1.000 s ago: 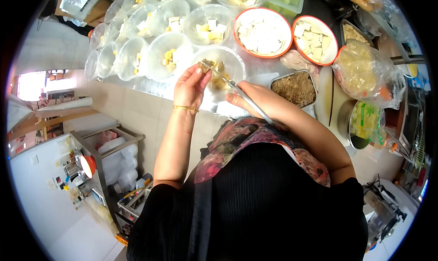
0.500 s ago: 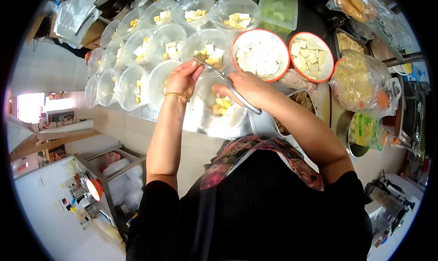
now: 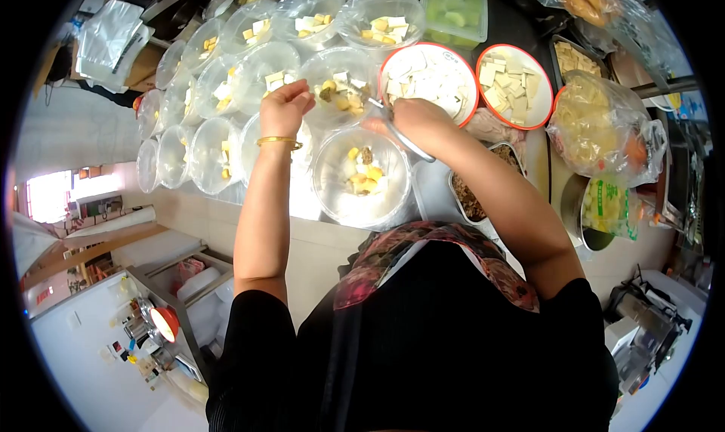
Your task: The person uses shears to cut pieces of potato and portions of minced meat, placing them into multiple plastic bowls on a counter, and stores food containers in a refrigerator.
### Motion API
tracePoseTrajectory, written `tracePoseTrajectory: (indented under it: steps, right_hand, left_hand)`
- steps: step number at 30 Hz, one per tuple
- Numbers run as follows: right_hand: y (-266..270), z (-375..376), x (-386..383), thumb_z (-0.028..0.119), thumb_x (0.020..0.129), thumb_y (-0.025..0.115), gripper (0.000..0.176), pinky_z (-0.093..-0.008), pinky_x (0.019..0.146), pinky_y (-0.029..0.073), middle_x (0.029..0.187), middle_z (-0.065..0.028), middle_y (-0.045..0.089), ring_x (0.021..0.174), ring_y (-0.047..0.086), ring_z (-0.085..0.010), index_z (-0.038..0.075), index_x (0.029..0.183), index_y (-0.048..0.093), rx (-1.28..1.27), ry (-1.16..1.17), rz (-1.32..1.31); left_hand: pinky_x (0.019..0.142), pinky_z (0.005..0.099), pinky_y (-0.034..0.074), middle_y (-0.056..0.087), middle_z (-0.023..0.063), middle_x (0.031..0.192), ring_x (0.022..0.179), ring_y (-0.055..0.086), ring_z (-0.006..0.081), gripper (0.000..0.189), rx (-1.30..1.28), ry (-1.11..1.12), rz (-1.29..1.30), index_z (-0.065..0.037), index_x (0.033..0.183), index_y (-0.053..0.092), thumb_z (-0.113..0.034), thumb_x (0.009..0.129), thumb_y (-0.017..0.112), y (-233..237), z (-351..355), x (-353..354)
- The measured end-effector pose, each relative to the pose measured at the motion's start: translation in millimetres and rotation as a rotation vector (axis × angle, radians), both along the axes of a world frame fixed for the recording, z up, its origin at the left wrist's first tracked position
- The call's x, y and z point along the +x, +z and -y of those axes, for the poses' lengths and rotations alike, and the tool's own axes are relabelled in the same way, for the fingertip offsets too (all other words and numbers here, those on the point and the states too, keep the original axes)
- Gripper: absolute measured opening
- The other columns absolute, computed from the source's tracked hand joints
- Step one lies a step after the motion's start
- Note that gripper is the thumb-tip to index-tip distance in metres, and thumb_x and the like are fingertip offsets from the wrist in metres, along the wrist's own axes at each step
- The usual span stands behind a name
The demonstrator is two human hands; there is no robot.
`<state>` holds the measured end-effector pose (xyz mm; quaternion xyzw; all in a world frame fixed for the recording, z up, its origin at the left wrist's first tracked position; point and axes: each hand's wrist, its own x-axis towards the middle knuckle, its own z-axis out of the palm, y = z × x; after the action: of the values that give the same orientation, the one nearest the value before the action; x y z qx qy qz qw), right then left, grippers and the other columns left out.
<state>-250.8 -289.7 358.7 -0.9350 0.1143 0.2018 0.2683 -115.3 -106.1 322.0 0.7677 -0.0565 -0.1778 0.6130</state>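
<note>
My right hand (image 3: pixel 423 122) grips metal tongs (image 3: pixel 411 146), whose closed end loops out past my hand. Their tips reach over a clear plastic bowl (image 3: pixel 310 118) holding white and yellow pieces and a brown clump (image 3: pixel 326 94). Beside that bowl's left rim, my left hand (image 3: pixel 285 106) hangs with fingers stretched out and nothing visible in them. Nearer to me stands another clear bowl (image 3: pixel 326 194) with yellow pieces (image 3: pixel 365 181) and a small brown clump (image 3: pixel 368 155).
Rows of similar clear bowls (image 3: pixel 198 154) stand leftward. Two red-rimmed bowls (image 3: pixel 474 75) hold pale cut pieces. Behind them is a tub of green pieces (image 3: pixel 453 13). A tray of brown crumbly food (image 3: pixel 470 198) sits under my right forearm, with plastic bags (image 3: pixel 596 130) farther right.
My left hand has moved left and up, away from the tong tips, where the brown clump was. A brown clump now shows in the nearest bowl, which my hands partly covered before.
</note>
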Motion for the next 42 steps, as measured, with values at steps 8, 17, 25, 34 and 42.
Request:
tracePoseTrajectory:
  steps: [8,17,25,34,42]
  right_hand:
    - [-9.7,27.0,-44.5,0.057,0.077,0.054,0.061,-0.0393,0.068,0.046,0.076,-0.0212,0.061,0.074,0.060,-0.0342,-0.004,0.080,0.059,0.209,-0.198,0.231]
    - [8.5,46.9,-117.4,0.045,0.078,0.060,0.047,-0.0375,0.061,0.043,0.071,-0.0190,0.057,0.065,0.056,-0.0319,-0.001,0.077,0.055,0.235,-0.324,0.336]
    - [40.9,94.1,-203.7,0.037,0.074,0.065,0.041,-0.0403,0.068,0.044,0.080,-0.0187,0.058,0.080,0.057,-0.0331,0.003,0.096,0.057,-0.031,-0.279,0.102]
    - [42.9,100.3,-214.4,0.014,0.063,0.067,0.018,-0.0364,0.063,0.048,0.078,-0.0133,0.057,0.075,0.059,-0.0268,0.006,0.078,0.062,-0.612,0.289,0.108]
    - [38.2,99.9,-210.1,0.005,0.062,0.063,0.006,-0.0317,0.061,0.049,0.075,-0.0103,0.058,0.075,0.060,-0.0224,0.007,0.067,0.064,-0.808,0.365,0.070]
  left_hand:
    - [0.077,0.0345,0.049,0.061,0.0160,0.099,0.088,0.061,0.0268,0.023,0.834,-0.409,0.618,-0.003,0.095,0.063,-0.007,0.073,0.059,-26.4,30.7,18.1]
    - [0.082,0.0377,0.047,0.059,0.0206,0.102,0.097,0.058,0.0314,0.023,1.214,-0.434,0.556,-0.002,0.098,0.061,-0.011,0.080,0.050,-56.7,70.2,29.4]
    - [0.069,0.0408,0.046,0.061,0.0197,0.081,0.079,0.059,0.0338,0.018,1.064,-0.400,0.727,0.000,0.082,0.061,-0.011,0.067,0.060,24.5,-40.8,24.1]
    - [0.063,0.0358,0.049,0.062,0.0175,0.081,0.069,0.061,0.0284,0.036,0.331,-0.807,0.598,-0.002,0.115,0.050,-0.012,0.082,0.059,14.4,54.7,-209.0]
    - [0.046,0.0361,0.045,0.057,0.0167,0.061,0.046,0.056,0.0252,0.046,0.386,-0.596,0.151,0.003,0.125,0.036,-0.011,0.084,0.050,-65.7,101.3,-224.8]
